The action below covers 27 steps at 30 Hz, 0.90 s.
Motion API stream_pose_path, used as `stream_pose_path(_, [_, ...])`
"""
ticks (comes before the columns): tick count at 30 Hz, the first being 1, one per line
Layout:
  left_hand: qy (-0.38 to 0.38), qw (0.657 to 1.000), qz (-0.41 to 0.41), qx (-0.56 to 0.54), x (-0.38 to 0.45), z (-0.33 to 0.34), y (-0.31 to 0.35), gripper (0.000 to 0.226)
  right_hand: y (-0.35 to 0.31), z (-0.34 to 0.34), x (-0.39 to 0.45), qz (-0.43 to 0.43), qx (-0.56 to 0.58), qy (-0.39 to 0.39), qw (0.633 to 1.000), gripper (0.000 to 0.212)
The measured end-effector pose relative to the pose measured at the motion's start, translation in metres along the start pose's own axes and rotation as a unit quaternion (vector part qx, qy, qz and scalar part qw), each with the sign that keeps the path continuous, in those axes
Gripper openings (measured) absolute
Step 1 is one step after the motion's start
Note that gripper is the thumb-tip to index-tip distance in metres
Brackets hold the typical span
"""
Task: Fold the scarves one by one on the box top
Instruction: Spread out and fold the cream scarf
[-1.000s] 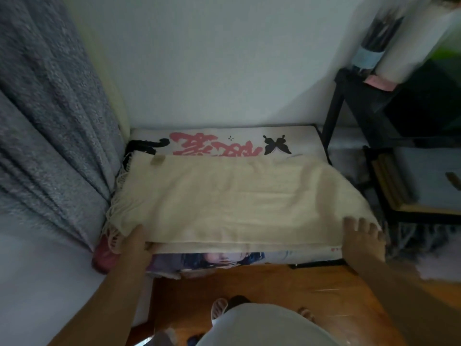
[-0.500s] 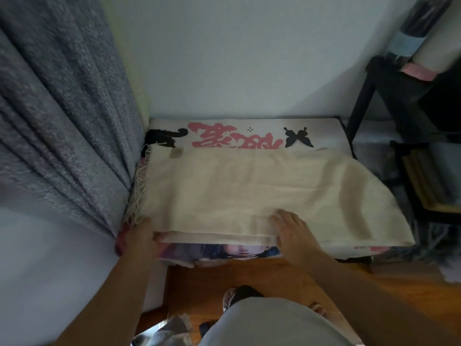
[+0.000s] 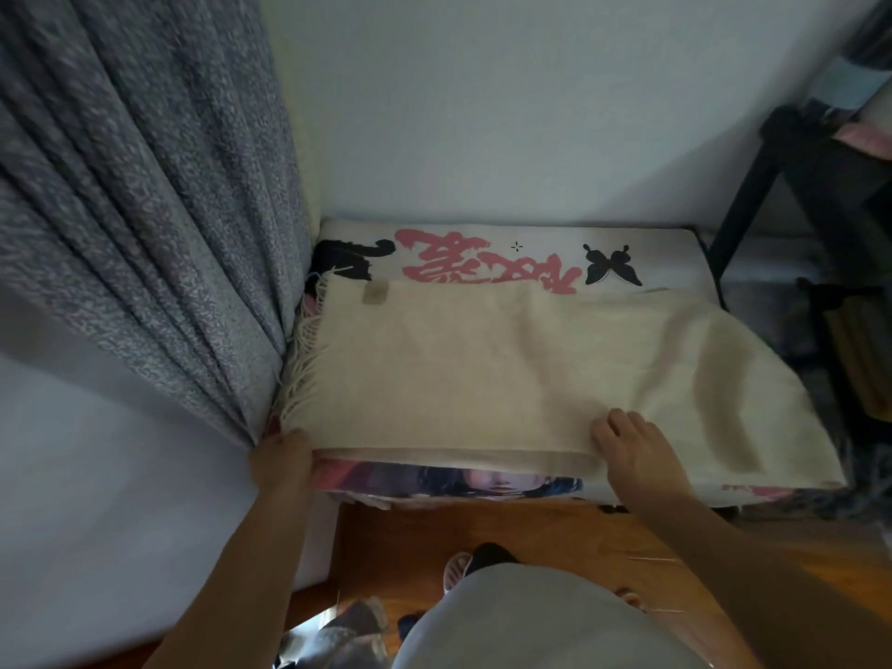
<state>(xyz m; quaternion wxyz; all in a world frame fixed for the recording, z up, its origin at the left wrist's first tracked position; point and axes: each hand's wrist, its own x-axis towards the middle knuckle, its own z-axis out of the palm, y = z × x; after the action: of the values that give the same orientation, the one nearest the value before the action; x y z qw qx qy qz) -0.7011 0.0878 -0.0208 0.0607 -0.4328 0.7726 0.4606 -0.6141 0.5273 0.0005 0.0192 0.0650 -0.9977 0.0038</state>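
Observation:
A cream scarf (image 3: 507,364) with a fringed left end lies spread in layers across the box top (image 3: 482,243), which is white with pink lettering and a black butterfly. My left hand (image 3: 282,458) grips the scarf's near left corner at the box's front edge. My right hand (image 3: 637,449) rests on the scarf's near edge, right of the middle, fingers bent onto the cloth. The scarf's right end hangs a little past the box's right side.
A grey curtain (image 3: 145,210) hangs at the left, touching the box. A black metal rack (image 3: 782,195) stands at the right. The white wall is behind the box. Wooden floor (image 3: 507,533) and my feet are below the box front.
My right hand slid left from the scarf's far right corner to a spot right of the middle on the near edge. The left hand stayed at the left corner.

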Motion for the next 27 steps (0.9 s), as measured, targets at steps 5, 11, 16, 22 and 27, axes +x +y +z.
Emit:
stream_pose_path(5, [0.021,0.994,0.016,0.109,-0.011,-0.002,-0.010,0.039,-0.006,0.019,-0.007,-0.017,-0.032,-0.075,0.997,0.048])
stream_pose_path(11, [0.034,0.985,0.067,0.155,-0.014,0.001,-0.002,0.036,-0.003,-0.003,-0.009,-0.033,0.015,0.008,0.999,0.028])
stream_pose_path(16, [0.041,0.978,0.087,0.184,-0.018,0.007,0.001,0.031,-0.002,0.010,-0.010,-0.022,-0.043,-0.069,0.996,0.032])
stream_pose_path(22, [0.081,0.990,0.047,0.110,-0.013,0.007,-0.005,0.034,-0.009,0.018,0.011,0.004,-0.020,-0.133,0.991,0.028])
stream_pose_path(27, [0.122,0.992,0.030,0.034,-0.010,-0.002,-0.014,0.031,-0.012,0.016,0.013,0.004,0.048,-0.138,0.989,0.042])
